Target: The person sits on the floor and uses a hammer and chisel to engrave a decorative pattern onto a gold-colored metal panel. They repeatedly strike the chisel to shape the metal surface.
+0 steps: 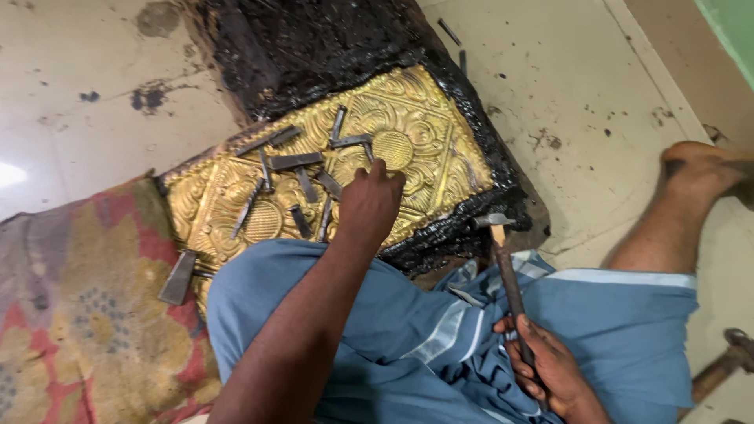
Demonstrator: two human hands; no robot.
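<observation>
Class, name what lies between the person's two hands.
In the head view, blue cloth over the lap fills the stretch between left hand and right hand.

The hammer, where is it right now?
In the head view the hammer is at the lower right, held by its handle in the right hand, with its head just off the edge of the embossed golden sheet.

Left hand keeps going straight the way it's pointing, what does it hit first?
Probably the round boss on the embossed brass sheet: the left hand points up-frame, fingertips just short of it. Height above the sheet is unclear.
</observation>
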